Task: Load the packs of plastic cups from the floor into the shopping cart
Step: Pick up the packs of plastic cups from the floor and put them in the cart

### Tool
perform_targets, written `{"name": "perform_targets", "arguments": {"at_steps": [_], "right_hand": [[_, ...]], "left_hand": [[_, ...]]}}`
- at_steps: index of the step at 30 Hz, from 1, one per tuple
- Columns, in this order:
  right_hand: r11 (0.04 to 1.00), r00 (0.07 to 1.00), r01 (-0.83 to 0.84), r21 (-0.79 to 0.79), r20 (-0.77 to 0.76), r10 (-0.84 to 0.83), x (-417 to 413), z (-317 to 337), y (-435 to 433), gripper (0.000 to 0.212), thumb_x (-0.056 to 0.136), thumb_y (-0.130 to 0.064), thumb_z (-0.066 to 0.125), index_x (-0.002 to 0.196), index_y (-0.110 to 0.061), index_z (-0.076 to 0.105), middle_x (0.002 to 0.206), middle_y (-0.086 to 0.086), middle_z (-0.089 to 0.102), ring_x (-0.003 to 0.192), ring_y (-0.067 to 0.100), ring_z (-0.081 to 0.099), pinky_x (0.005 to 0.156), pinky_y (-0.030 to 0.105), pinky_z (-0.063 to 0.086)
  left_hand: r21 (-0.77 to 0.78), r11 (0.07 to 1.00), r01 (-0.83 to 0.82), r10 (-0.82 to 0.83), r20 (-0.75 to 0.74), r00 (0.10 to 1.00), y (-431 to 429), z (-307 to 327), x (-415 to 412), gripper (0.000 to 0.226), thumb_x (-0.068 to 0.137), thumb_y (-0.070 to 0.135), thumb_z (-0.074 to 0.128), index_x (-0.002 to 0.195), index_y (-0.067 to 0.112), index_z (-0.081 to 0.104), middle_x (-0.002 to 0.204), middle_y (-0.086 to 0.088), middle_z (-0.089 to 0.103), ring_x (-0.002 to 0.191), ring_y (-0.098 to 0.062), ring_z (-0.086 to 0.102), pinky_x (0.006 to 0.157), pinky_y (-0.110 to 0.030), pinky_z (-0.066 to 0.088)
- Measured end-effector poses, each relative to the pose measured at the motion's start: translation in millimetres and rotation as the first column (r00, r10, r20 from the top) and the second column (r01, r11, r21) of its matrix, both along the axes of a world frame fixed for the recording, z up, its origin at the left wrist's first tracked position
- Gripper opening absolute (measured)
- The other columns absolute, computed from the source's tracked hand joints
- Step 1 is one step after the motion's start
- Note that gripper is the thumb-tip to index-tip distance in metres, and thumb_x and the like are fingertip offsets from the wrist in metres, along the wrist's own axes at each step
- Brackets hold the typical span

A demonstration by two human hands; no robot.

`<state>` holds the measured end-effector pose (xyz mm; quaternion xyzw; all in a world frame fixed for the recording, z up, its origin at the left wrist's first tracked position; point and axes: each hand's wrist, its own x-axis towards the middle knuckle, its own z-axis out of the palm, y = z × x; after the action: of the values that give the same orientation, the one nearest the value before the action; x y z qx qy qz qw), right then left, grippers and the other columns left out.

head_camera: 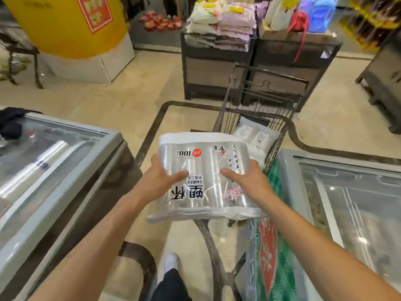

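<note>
Both hands are gripping a pack of plastic cups [204, 177] by its sides, the left hand [161, 177] and right hand [245, 181] pressing thumbs on top. It is hanging level above the floor [121, 109], just before the shopping cart [280, 131], where another pack [253, 135] is lying.

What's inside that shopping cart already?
The shopping cart holds at least one white plastic-wrapped pack. The pack of cups in both hands hides the rest of the basket.
</note>
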<state>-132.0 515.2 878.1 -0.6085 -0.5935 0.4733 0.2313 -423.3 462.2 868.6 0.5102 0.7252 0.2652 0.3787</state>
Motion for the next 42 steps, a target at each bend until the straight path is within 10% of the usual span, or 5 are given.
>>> {"name": "perform_targets", "arguments": {"at_steps": [19, 27, 32, 37, 42], "right_hand": [[0.799, 0.812, 0.576, -0.171, 0.003, -0.584, 69.0, -186.3, 259.9, 0.089, 0.078, -0.057, 0.09, 0.148, -0.025, 0.044, 0.13, -0.011, 0.063, 0.117, 0.015, 0.061, 0.097, 0.03, 0.044], [0.726, 0.782, 0.614, -0.311, 0.115, -0.612, 79.6, -302.5, 293.5, 0.074, 0.083, -0.048, 0.089, 0.136, -0.027, 0.041, 0.122, -0.003, 0.065, 0.108, 0.023, 0.064, 0.094, 0.037, 0.05], [0.707, 0.79, 0.613, -0.353, 0.258, -0.556, 78.6, -350.8, 285.8, 0.103, 0.084, -0.053, 0.086, 0.158, -0.012, 0.028, 0.151, 0.016, 0.056, 0.134, 0.037, 0.057, 0.113, 0.048, 0.048], [0.691, 0.777, 0.628, -0.358, 0.242, -0.581, 72.5, -371.5, 289.9, 0.1, 0.086, -0.047, 0.085, 0.16, -0.014, 0.027, 0.148, 0.0, 0.05, 0.133, 0.025, 0.051, 0.11, 0.038, 0.042], [0.69, 0.769, 0.639, -0.34, 0.298, -0.565, 67.9, -366.1, 290.9, 0.12, 0.083, -0.058, 0.082, 0.167, -0.012, 0.01, 0.171, 0.015, 0.029, 0.155, 0.035, 0.036, 0.124, 0.049, 0.035]], "left_hand": [[-0.104, 0.868, 0.486, -0.48, 0.081, 0.874, 406.9, -183.1, 97.6, 0.108, 0.09, 0.046, 0.085, 0.167, 0.028, 0.012, 0.15, 0.018, 0.029, 0.139, -0.011, 0.042, 0.111, -0.032, 0.04], [-0.23, 0.857, 0.461, -0.414, 0.223, 0.882, 442.3, -304.4, 120.2, 0.106, 0.083, 0.041, 0.092, 0.16, 0.031, 0.019, 0.143, 0.008, 0.053, 0.135, -0.022, 0.056, 0.118, -0.055, 0.047], [-0.275, 0.85, 0.449, -0.401, 0.215, 0.891, 418.3, -362.9, 127.8, 0.095, 0.086, 0.033, 0.089, 0.155, 0.024, 0.025, 0.134, 0.007, 0.059, 0.112, 0.011, 0.066, 0.089, -0.017, 0.059], [-0.313, 0.862, 0.398, -0.356, 0.184, 0.916, 422.3, -386.3, 129.0, 0.09, 0.088, 0.02, 0.089, 0.153, 0.022, 0.028, 0.12, 0.022, 0.051, 0.1, 0.008, 0.06, 0.08, -0.018, 0.057], [-0.316, 0.863, 0.394, -0.379, 0.112, 0.919, 423.9, -377.6, 129.2, 0.102, 0.082, 0.041, 0.093, 0.157, 0.027, 0.026, 0.126, 0.014, 0.058, 0.111, -0.011, 0.066, 0.098, -0.042, 0.06]]}}
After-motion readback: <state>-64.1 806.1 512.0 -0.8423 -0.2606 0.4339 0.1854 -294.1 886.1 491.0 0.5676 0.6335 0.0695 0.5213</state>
